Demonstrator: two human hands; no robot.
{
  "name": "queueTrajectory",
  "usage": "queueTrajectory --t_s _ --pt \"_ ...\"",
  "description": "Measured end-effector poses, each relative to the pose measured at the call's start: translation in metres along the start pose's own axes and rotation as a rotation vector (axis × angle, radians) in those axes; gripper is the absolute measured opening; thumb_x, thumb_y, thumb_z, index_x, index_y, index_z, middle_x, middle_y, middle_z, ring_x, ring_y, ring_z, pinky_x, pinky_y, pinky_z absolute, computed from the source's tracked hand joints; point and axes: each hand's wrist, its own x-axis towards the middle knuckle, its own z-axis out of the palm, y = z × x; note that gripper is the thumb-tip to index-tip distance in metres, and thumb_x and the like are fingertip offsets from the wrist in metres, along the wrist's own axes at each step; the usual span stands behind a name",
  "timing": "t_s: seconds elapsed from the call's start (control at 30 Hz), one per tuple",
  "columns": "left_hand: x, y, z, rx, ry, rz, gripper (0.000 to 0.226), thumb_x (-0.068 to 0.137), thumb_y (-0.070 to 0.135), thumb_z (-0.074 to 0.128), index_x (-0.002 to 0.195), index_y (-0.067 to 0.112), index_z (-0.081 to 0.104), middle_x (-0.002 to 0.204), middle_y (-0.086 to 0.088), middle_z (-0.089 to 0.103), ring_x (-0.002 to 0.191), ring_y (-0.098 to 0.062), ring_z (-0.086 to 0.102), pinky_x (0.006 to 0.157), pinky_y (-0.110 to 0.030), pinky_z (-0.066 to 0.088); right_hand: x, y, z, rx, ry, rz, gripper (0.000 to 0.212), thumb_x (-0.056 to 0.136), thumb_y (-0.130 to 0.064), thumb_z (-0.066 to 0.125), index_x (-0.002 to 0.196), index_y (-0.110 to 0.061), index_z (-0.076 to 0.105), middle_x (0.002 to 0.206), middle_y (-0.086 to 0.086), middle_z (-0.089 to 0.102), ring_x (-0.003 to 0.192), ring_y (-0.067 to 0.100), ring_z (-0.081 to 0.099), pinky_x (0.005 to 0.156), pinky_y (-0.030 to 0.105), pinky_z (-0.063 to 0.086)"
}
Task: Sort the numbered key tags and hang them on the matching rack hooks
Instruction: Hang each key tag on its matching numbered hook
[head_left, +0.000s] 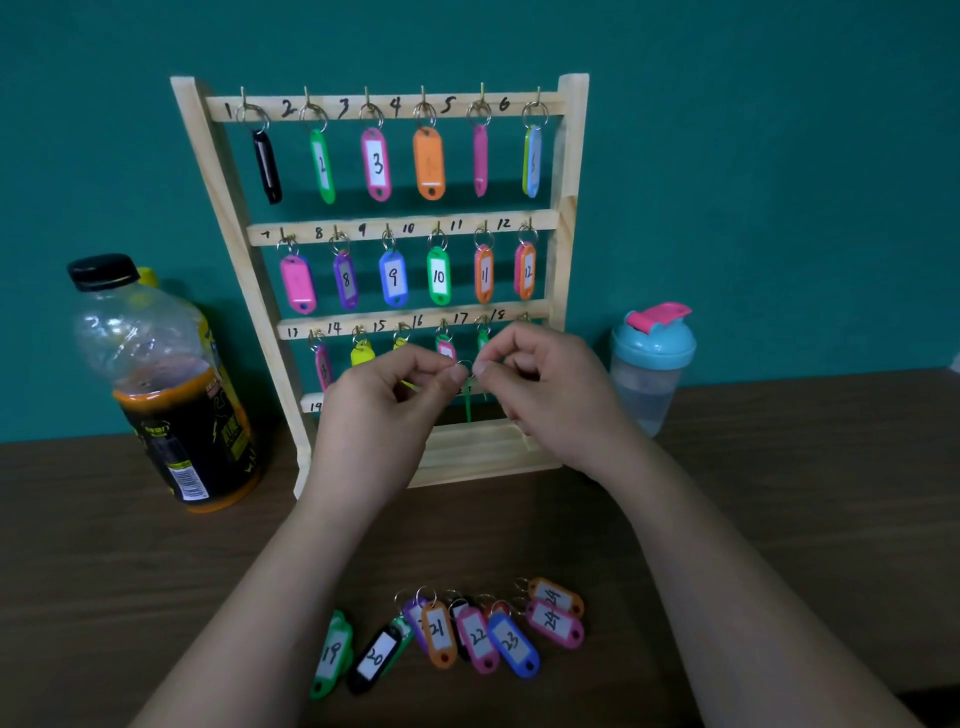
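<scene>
A wooden rack (571, 156) stands against the teal wall with numbered hooks; tags hang on rows 1 to 12 and on most of the third row. My left hand (384, 410) and my right hand (550, 384) meet in front of the third row, both pinching the metal ring of a green tag (468, 402) that dangles between them. The hands hide the lower hooks. On the table near me lies a loose row of tags: 19 (332, 652), 20 (375, 659), 21 (439, 633), 22 (478, 638), 23 (511, 643) and two marked 24 (555, 621).
A plastic bottle with dark orange drink (171, 395) stands left of the rack. A blue shaker cup with a pink lid flap (649, 364) stands to its right. The brown table (779, 493) runs wide on both sides.
</scene>
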Motion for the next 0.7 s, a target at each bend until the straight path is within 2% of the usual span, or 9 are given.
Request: queueTrajectory --t_s 0.1,0.2,0.33,0.47,0.53,0.6,0.7 --pt "0.0 -0.001 0.0 -0.023 -0.011 -0.012 0.007 0.097 0.037 0.075 0.093 0.034 0.079 0.08 0.008 0.074 0.08 -0.009 0.069 0.075 -0.039 0.058 -0.001 -0.001 0.0 -0.003 -0.023 0.009 0.006 0.103 -0.025 0.067 0.099 -0.021 0.07 0.063 -0.011 0.066 0.056 0.002 0.059 0.059 0.025 0.046" --pt "0.0 -0.001 -0.001 -0.071 -0.022 -0.037 0.007 0.097 0.034 0.076 0.092 0.031 0.081 0.071 0.008 0.07 0.071 -0.005 0.064 0.071 -0.031 0.054 -0.003 0.0 0.003 -0.026 -0.034 -0.002 0.007 0.103 -0.026 0.068 0.098 -0.022 0.069 0.061 -0.01 0.066 0.056 0.003 0.061 0.06 0.029 0.049" --pt "-0.002 0.002 -0.001 -0.068 -0.039 -0.023 0.01 0.097 0.036 0.074 0.092 0.03 0.081 0.072 0.007 0.072 0.07 -0.003 0.065 0.065 -0.02 0.05 -0.003 0.001 0.005 -0.029 0.013 -0.017 0.006 0.102 -0.024 0.068 0.097 -0.021 0.069 0.063 -0.007 0.067 0.056 0.004 0.059 0.059 0.032 0.05" --pt "-0.004 -0.002 0.001 -0.028 -0.083 -0.034 0.008 0.096 0.038 0.074 0.094 0.034 0.08 0.077 0.003 0.072 0.072 -0.009 0.065 0.07 -0.034 0.054 0.003 0.009 -0.006 -0.026 0.135 0.01 0.004 0.102 -0.021 0.068 0.099 -0.02 0.07 0.07 -0.013 0.071 0.061 0.001 0.062 0.06 0.019 0.048" --pt "-0.006 -0.008 0.001 -0.003 -0.13 -0.048 0.004 0.095 0.036 0.076 0.093 0.035 0.079 0.077 0.002 0.071 0.071 -0.013 0.065 0.072 -0.038 0.056 0.007 0.017 -0.011 -0.045 0.212 0.025 0.005 0.102 -0.021 0.068 0.098 -0.02 0.071 0.071 -0.013 0.071 0.063 0.0 0.062 0.061 0.02 0.048" --pt "-0.008 -0.012 0.0 0.052 -0.178 -0.054 0.005 0.094 0.034 0.078 0.089 0.036 0.079 0.076 0.006 0.071 0.071 -0.014 0.066 0.072 -0.036 0.057 0.011 0.025 -0.014 -0.047 0.27 0.047 0.007 0.102 -0.022 0.068 0.095 -0.023 0.071 0.076 -0.009 0.073 0.063 0.001 0.061 0.063 0.028 0.049" --pt "-0.011 -0.018 -0.002 0.147 -0.228 -0.05 0.007 0.093 0.034 0.077 0.088 0.038 0.079 0.079 0.013 0.072 0.073 -0.01 0.065 0.069 -0.029 0.053 0.015 0.03 -0.016 -0.021 0.307 0.081 0.007 0.103 -0.022 0.067 0.097 -0.023 0.071 0.082 -0.008 0.074 0.065 0.0 0.062 0.062 0.026 0.046"
